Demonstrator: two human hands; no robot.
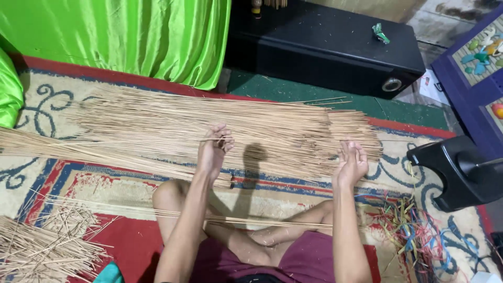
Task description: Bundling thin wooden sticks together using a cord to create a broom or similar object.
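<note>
My left hand (214,148) pinches a thin tan stick (283,139) that runs horizontally to my right hand (351,160), whose fingers close on its other part. Both hands hover over a wide heap of long thin sticks (157,120) spread across the patterned rug (31,99). A smaller bundle of sticks (173,214) lies across my crossed legs.
A pile of short broken sticks (42,246) lies at the lower left. Coloured strips (414,236) are tangled at the lower right, beside a black plastic stool (456,170). A long black box (325,44) and green shiny cloth (131,31) stand behind the heap.
</note>
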